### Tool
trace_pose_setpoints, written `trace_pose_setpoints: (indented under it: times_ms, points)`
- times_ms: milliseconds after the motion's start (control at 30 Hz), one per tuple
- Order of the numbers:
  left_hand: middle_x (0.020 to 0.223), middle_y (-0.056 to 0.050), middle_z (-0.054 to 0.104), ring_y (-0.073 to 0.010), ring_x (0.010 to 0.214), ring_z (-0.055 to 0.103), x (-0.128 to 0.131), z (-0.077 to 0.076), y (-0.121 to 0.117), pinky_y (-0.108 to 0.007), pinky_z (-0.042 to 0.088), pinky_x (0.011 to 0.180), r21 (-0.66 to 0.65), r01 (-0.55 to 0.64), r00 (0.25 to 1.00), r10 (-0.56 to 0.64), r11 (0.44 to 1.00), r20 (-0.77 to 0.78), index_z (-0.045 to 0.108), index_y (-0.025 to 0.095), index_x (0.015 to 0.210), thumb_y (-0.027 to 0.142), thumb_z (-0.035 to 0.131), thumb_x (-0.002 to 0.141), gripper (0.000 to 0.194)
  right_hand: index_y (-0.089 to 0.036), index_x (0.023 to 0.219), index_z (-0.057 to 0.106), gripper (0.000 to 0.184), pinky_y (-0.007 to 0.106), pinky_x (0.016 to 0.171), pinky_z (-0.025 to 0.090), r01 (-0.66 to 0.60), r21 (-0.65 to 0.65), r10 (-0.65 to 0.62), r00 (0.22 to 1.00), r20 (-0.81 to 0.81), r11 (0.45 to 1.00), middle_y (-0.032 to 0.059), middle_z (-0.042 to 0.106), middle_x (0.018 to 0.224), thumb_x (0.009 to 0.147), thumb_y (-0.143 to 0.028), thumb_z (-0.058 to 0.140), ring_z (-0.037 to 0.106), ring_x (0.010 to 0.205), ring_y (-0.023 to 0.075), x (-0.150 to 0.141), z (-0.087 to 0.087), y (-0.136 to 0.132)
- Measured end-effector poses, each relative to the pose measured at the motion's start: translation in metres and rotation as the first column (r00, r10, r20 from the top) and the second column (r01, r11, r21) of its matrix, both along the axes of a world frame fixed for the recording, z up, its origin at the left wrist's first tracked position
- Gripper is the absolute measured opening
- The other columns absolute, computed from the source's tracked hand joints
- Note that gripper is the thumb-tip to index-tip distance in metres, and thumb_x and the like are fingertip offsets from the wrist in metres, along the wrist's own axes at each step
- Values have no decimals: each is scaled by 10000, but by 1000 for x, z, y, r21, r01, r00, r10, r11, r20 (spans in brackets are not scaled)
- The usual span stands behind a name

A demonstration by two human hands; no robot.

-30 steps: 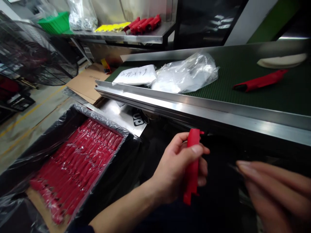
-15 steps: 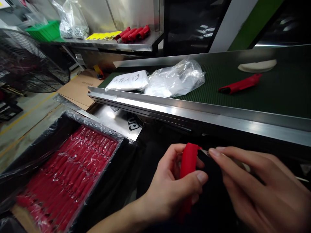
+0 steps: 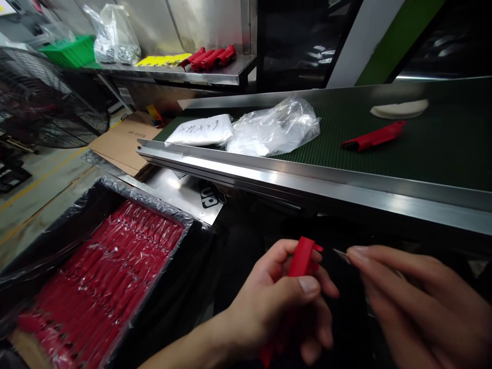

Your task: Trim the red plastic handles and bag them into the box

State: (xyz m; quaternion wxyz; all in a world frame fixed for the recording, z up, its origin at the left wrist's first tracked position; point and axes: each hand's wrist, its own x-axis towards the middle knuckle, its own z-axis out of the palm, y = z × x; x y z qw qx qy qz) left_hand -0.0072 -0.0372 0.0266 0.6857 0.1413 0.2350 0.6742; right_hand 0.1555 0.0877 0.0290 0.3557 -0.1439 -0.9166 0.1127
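Note:
My left hand (image 3: 280, 302) is closed around a red plastic handle piece (image 3: 302, 258), thumb pressed on its front, its top end poking above the fingers. My right hand (image 3: 415, 302) pinches a small metal blade (image 3: 341, 254), whose tip points left, a short gap from the red piece's top. Both hands sit low in front of the conveyor's steel rail (image 3: 307, 184). Another red handle piece (image 3: 372, 137) lies on the green belt (image 3: 442, 148) at the far right.
A black-lined box (image 3: 49, 241) at the lower left holds several red pieces under clear film. On the belt lie a crumpled clear bag (image 3: 272, 128), a white packet (image 3: 202, 130) and a white part (image 3: 400, 108). A fan (image 3: 46, 102) stands left; a shelf (image 3: 184, 72) behind carries red and yellow parts.
My left hand lowered and tilted the red piece. My right hand came in from the lower right with the blade, touched the piece's top, then drew back slightly.

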Motion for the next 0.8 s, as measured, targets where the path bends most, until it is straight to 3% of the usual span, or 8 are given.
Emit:
trace_pose_setpoints:
  times_ms: [100, 233, 433, 533, 733, 800]
  points:
    - [953, -58, 607, -93, 529, 627, -1, 0, 3, -160, 500, 408, -12, 46, 998, -45, 999, 48, 445, 168, 1094, 255, 588, 882, 270, -243, 1390, 530, 522, 290, 813, 526, -93, 14, 93, 996, -17, 996, 81, 583, 1256, 887, -103, 556, 611, 1066, 191, -2, 3, -7]
    - [964, -65, 611, -100, 535, 630, 0, 0, 3, -173, 503, 405, -21, 39, 996, -38, 999, 77, 452, 162, 1089, 256, 586, 871, 273, -232, 1379, 537, 526, 308, 851, 506, -109, -1, 109, 994, -9, 994, 85, 576, 1255, 881, -64, 550, 591, 1096, 197, -5, 4, -8]
    - [670, -30, 629, -103, 436, 584, 3, -1, 2, -156, 481, 393, 46, 51, 996, -54, 998, 66, 466, 161, 1084, 227, 482, 916, 181, -228, 1366, 550, 514, 300, 832, 502, -100, 1, 100, 995, -7, 995, 86, 577, 1254, 880, -61, 560, 591, 1083, 191, -6, 3, -8]
    - [649, -26, 618, -95, 394, 552, 3, -1, 3, -140, 454, 366, 58, 59, 995, -64, 997, 76, 472, 152, 1073, 237, 465, 924, 171, -223, 1370, 544, 515, 290, 841, 494, -100, 3, 100, 995, -1, 995, 81, 575, 1251, 884, -52, 551, 589, 1073, 179, -7, 2, -8]
    - [908, -46, 618, -107, 485, 622, 2, -4, 3, -170, 484, 377, 17, 51, 992, -52, 999, 111, 471, 178, 1116, 219, 557, 862, 271, -223, 1398, 513, 543, 304, 844, 487, -102, 30, 101, 995, 24, 994, 89, 569, 1244, 884, -52, 554, 588, 1063, 186, -12, 1, -10]
    - [912, -57, 632, -112, 482, 624, 2, -5, 0, -160, 469, 375, 59, 67, 990, -74, 996, 118, 497, 181, 1125, 231, 572, 852, 288, -244, 1419, 489, 542, 313, 854, 474, -27, 53, 25, 998, 52, 998, 78, 574, 1242, 905, -84, 547, 588, 1044, 182, -12, 1, -7]
